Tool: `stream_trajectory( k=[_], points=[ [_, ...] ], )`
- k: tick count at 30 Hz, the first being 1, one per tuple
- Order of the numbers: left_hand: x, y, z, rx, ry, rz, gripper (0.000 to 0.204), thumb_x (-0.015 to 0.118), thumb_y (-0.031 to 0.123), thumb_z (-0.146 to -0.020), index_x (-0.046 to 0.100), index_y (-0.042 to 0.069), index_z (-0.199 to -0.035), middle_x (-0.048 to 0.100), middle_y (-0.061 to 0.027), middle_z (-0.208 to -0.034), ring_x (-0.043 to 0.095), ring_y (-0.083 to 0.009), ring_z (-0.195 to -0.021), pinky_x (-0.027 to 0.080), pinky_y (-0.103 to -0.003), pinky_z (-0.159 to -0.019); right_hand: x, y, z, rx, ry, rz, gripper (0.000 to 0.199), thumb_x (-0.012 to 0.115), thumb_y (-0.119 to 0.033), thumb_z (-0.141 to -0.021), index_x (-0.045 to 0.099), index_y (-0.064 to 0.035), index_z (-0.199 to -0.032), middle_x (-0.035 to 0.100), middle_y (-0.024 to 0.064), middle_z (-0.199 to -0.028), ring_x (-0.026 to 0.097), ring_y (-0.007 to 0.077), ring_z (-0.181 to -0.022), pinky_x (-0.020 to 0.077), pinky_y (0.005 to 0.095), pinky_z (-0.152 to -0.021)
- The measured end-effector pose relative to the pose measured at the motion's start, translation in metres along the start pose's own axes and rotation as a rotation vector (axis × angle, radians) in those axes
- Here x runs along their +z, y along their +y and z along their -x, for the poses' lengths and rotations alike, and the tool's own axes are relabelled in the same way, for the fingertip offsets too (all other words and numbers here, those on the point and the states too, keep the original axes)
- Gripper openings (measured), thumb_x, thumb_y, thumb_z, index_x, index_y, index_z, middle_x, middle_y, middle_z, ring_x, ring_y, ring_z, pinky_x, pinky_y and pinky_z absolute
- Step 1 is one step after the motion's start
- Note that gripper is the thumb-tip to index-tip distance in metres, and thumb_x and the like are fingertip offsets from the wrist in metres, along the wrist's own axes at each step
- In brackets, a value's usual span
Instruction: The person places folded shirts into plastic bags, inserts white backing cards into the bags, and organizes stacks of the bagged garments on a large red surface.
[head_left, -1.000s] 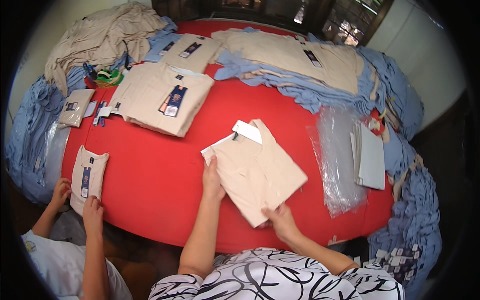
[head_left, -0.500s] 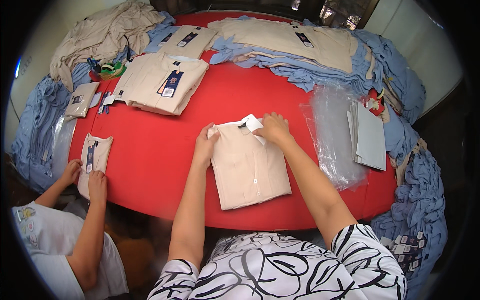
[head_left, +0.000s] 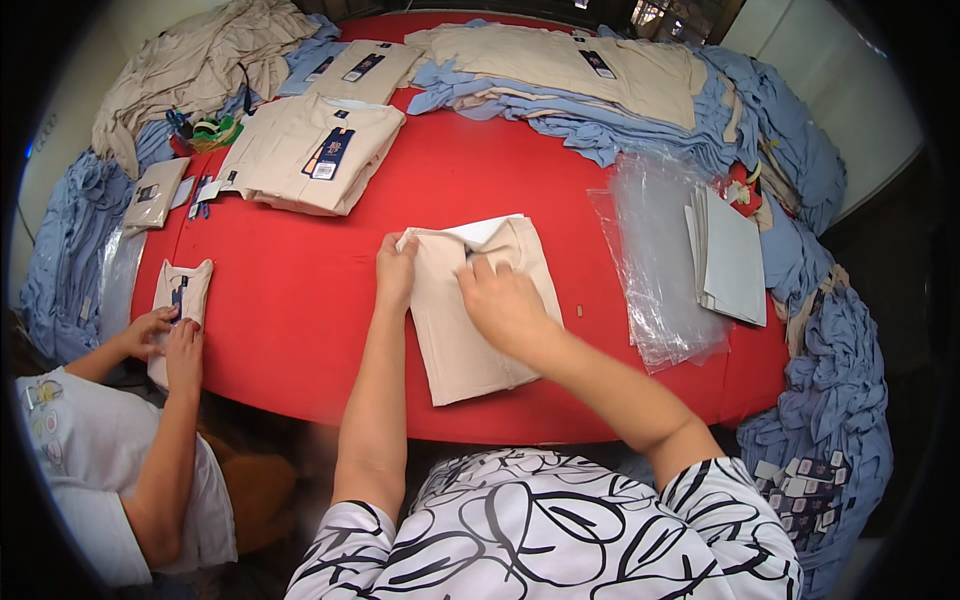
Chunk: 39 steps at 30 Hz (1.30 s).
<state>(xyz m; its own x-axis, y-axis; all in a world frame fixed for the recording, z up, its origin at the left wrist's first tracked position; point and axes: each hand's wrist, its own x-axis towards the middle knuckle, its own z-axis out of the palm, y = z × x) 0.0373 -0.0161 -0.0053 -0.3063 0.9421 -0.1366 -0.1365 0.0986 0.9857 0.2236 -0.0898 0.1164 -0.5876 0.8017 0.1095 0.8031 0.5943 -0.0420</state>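
Note:
A folded beige shirt (head_left: 440, 320) lies in front of me on the red table, its top edge lifted and bent. White card or paper (head_left: 485, 232) shows inside the neck opening. My left hand (head_left: 396, 272) pinches the shirt's top left corner. My right hand (head_left: 503, 305) is closed at the front neckline, its fingers curled over the fabric near a dark neck label. Its fingertips are partly hidden.
Folded beige shirts with tags (head_left: 310, 160) lie at the far left. Clear plastic bags (head_left: 660, 260) and grey-white boards (head_left: 730, 255) lie to the right. Blue garments (head_left: 560, 115) are piled behind. At left, a co-worker's hands (head_left: 170, 340) handle another beige shirt.
My right hand has moved from the shirt's top right corner down and left onto its neckline. The white tag there is out of sight, and the shirt's right side is drawn inward.

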Motion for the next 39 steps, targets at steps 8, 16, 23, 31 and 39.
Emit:
stream_trajectory(
  k=[8, 16, 23, 31, 39],
  points=[
    [0.002, 0.021, 0.010, 0.200, 0.099, -0.423, 0.034, 0.067, 0.012, -0.088, 0.060, 0.003, -0.120, 0.062, -0.0133, -0.114, 0.060, -0.0234, -0.101, 0.048, -0.036, -0.088, 0.016, 0.021, 0.079, 0.360, 0.088, -0.486, 0.032, 0.059, -0.019, -0.093, 0.063, 0.0011, -0.118, 0.055, 0.0204, -0.132, 0.053, 0.0369, -0.120, 0.0480, 0.0437, -0.097],
    [0.038, 0.047, 0.019, 0.639, -0.229, -1.138, 0.028, 0.072, 0.023, -0.080, 0.069, 0.010, -0.105, 0.058, -0.0100, -0.125, 0.045, -0.0329, -0.125, 0.030, -0.052, -0.108, 0.062, 0.102, 0.020, 0.424, 0.449, -0.507, 0.025, 0.061, -0.016, -0.092, 0.069, -0.0032, -0.111, 0.061, 0.0171, -0.120, 0.053, 0.0352, -0.112, 0.0437, 0.0424, -0.098],
    [0.026, 0.031, -0.012, 0.433, -0.154, -0.965, 0.029, 0.072, 0.031, -0.083, 0.068, 0.003, -0.090, 0.068, -0.0131, -0.101, 0.059, -0.0316, -0.103, 0.038, -0.044, -0.098, 0.086, 0.139, -0.070, 0.517, 0.199, -0.545, 0.024, 0.070, -0.022, -0.087, 0.065, -0.0031, -0.100, 0.064, 0.0158, -0.110, 0.057, 0.0341, -0.107, 0.0451, 0.0423, -0.093],
    [0.028, 0.029, -0.016, 0.330, -0.091, -0.996, 0.026, 0.072, 0.028, -0.083, 0.067, 0.007, -0.098, 0.067, -0.0094, -0.105, 0.055, -0.0317, -0.112, 0.022, -0.055, -0.114, 0.085, 0.121, -0.065, 0.600, 0.461, -0.385, 0.030, 0.068, -0.030, -0.089, 0.061, -0.0053, -0.104, 0.060, 0.0157, -0.113, 0.055, 0.0356, -0.108, 0.0446, 0.0470, -0.087],
    [0.048, 0.038, -0.003, 0.536, -0.133, -1.116, 0.021, 0.073, 0.026, -0.084, 0.068, 0.009, -0.095, 0.065, -0.0075, -0.105, 0.054, -0.0303, -0.114, 0.021, -0.059, -0.114, 0.040, 0.046, -0.029, 0.359, 0.070, -0.163, 0.047, 0.068, -0.031, -0.083, 0.058, -0.0062, -0.122, 0.055, 0.0204, -0.121, 0.052, 0.0408, -0.111, 0.0458, 0.0475, -0.093]
  ],
)
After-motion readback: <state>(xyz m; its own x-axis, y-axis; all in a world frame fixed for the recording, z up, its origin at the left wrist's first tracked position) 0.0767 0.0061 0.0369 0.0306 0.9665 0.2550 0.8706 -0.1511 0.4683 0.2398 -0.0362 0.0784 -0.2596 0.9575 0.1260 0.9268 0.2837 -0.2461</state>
